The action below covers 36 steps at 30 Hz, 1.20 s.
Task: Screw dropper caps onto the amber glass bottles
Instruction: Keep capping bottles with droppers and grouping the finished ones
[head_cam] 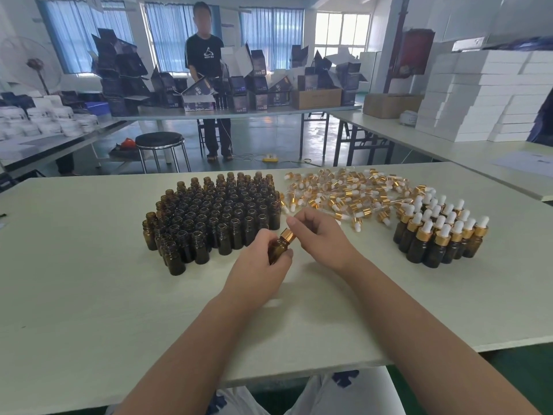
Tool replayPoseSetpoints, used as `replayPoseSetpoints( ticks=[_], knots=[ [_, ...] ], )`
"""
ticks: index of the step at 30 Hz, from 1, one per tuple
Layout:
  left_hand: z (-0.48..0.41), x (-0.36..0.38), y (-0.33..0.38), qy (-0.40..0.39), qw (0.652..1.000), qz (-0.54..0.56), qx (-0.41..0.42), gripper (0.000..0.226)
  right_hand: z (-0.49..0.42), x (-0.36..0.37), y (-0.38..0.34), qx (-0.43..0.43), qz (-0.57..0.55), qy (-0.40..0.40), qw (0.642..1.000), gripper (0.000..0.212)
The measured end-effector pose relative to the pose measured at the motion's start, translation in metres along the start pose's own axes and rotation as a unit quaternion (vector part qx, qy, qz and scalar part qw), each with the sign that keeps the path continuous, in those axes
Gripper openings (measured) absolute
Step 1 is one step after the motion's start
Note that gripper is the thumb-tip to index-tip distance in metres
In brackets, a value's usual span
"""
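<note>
On your white table (89, 265), most of the job is left. The large block of open amber bottles (215, 214) on the left stands uncapped and far outnumbers what is done. Just right of it lies the loose heap of dropper caps (344, 193), spread along the far edge. The finished bottles (443, 232), a much smaller cluster, stand capped at the right. In front of the open block, your left hand (257, 265) grips one bottle (276, 249), tilted, above the table. Your right hand (320, 235) pinches its gold dropper cap (288, 235). The cap sits on the neck; whether it is fully tight, you cannot tell from here.
</note>
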State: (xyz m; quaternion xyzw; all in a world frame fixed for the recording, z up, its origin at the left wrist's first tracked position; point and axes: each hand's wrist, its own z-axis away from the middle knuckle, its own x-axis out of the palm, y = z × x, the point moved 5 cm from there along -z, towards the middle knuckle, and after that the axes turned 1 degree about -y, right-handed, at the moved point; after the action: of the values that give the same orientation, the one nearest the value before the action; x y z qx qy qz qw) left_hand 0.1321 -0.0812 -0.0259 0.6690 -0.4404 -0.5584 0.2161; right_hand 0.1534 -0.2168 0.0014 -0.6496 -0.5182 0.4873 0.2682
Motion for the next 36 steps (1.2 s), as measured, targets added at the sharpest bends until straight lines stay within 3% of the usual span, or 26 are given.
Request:
replayPoseSetpoints(
  ticks=[7, 14, 25, 33, 36],
  knots=[
    [-0.001, 0.0, 0.0, -0.002, 0.999, 0.03, 0.022, 0.006, -0.004, -0.007, -0.011, -0.015, -0.02, -0.001, 1.0, 0.02],
    [-0.001, -0.003, 0.0, 0.008, 1.0, 0.021, -0.006, 0.021, -0.008, -0.033, -0.04, -0.062, 0.148, -0.018, 0.987, 0.011],
    [0.001, -0.001, -0.001, -0.011, 1.0, -0.007, 0.0, 0.017, -0.051, -0.142, -0.029, 0.029, 0.455, -0.057, 0.888, 0.017],
    [-0.001, 0.002, -0.004, -0.025, 0.999, -0.022, -0.006, 0.013, -0.055, -0.176, 0.011, 0.121, 0.578, -0.092, 0.802, 0.021],
    [-0.002, 0.003, -0.005, -0.023, 1.0, -0.02, -0.002, 0.012, -0.052, -0.18, 0.015, 0.146, 0.592, -0.089, 0.788, 0.023]
  ],
)
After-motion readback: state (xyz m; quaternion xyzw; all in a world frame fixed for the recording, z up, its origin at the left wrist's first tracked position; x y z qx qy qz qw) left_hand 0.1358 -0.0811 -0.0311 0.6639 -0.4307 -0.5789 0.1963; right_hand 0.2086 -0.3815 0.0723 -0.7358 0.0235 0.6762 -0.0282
